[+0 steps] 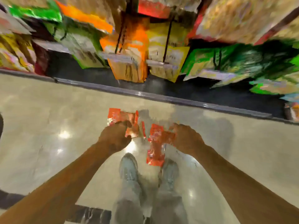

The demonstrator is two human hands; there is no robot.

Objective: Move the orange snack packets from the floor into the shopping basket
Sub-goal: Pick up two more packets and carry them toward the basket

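Observation:
The head view is heavily blurred. My left hand [115, 137] is closed on orange snack packets [123, 120] that fan out above and to the right of its fingers. My right hand [186, 139] grips another strip of orange snack packets [156, 146], which hangs down toward my shoes. Both hands are held above the shiny beige floor [48, 120], close together at the centre of the view. No shopping basket shows in this frame.
A store shelf [145, 92] with a dark base runs across the top, packed with orange [129, 62], yellow [166, 62] and green [226, 62] snack bags. My grey shoes [129, 165] and trouser legs stand below the hands. A dark floor tile [90, 214] lies bottom left.

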